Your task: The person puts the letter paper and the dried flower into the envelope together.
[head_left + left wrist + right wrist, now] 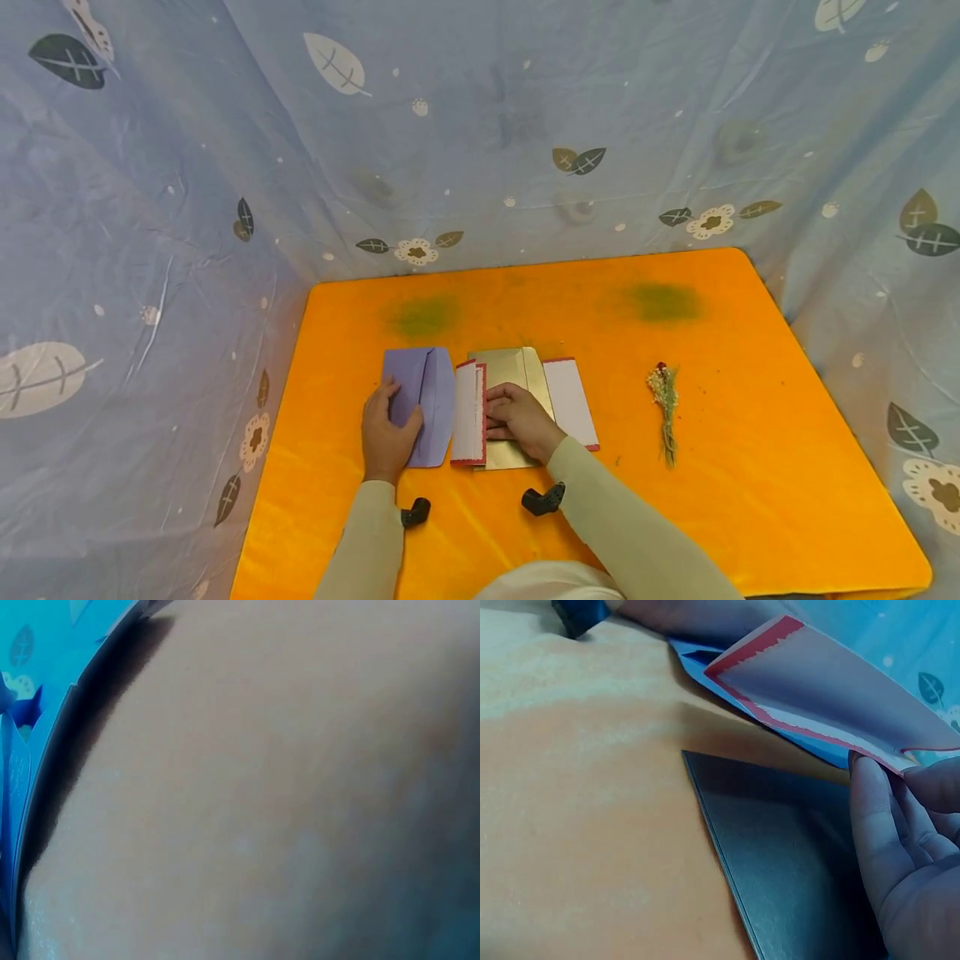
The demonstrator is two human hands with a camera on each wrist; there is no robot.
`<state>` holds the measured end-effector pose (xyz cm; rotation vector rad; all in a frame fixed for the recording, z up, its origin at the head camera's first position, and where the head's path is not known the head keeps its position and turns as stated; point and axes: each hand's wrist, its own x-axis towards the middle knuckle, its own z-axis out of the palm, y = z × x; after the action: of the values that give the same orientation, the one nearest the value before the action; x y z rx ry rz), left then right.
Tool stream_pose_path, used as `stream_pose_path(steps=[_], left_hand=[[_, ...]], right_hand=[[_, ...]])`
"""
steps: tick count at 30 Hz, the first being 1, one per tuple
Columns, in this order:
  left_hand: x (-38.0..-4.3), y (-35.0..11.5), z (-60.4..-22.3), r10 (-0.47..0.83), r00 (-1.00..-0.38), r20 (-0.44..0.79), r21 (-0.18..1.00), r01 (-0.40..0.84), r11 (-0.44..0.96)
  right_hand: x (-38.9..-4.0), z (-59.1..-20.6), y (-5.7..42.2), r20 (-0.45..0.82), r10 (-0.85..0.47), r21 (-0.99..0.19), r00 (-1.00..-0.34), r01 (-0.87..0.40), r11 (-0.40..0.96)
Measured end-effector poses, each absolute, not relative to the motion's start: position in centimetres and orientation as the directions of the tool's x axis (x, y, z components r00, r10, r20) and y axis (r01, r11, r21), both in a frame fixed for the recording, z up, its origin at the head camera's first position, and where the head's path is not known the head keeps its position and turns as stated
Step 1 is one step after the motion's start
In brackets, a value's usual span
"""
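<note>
On the left of the table lies a purple envelope with its flap turned to the right. My left hand rests on its left part, fingers and thumb spread, the thumb near the pocket's edge. With thumb and fingertips my right hand pinches the edge of a folded white card with a ragged red border. The card stands partly unfolded between the two envelopes, as the right wrist view shows. Beneath the right hand lies a gold envelope. Skin fills most of the left wrist view.
Another white card with red ends lies partly under the gold envelope's right side. Farther right is a small dried flower bunch. The orange-covered table stands against blue leaf-patterned curtains.
</note>
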<state>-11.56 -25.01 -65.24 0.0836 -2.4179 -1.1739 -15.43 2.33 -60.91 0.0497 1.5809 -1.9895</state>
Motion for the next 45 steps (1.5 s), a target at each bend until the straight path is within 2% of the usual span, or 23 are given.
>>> stream_pose_path(steps=[10,18,27,38,45], left_hand=[[-11.6,-24.9,-65.3,-0.247,-0.897,0.367,0.762,0.138,0.632],[-11.6,-24.9,-65.3,-0.243,-0.902,0.356,0.766,0.133,0.629],[-11.7,-24.9,-65.4,-0.237,-0.897,0.373,0.759,0.147,0.635],[-11.6,-25.0,-65.0,-0.248,-0.902,0.353,0.767,0.127,0.629],[-11.5,-25.1,-65.2,-0.254,-0.908,0.333,0.778,0.113,0.618]], right_hand=[[-15.6,-60.6,1.2,-0.401,-0.398,-0.883,-0.825,0.464,-0.073],[-15.8,-60.2,0.5,-0.464,-0.34,-0.867,-0.818,0.497,-0.014],[-15.3,-59.9,0.0,-0.448,-0.302,-0.891,-0.841,0.449,0.072],[-15.8,-59.8,-0.3,-0.422,-0.385,-0.895,-0.821,0.445,0.034],[-16.5,-59.8,-0.8,-0.42,-0.39,-0.893,-0.82,0.45,0.016]])
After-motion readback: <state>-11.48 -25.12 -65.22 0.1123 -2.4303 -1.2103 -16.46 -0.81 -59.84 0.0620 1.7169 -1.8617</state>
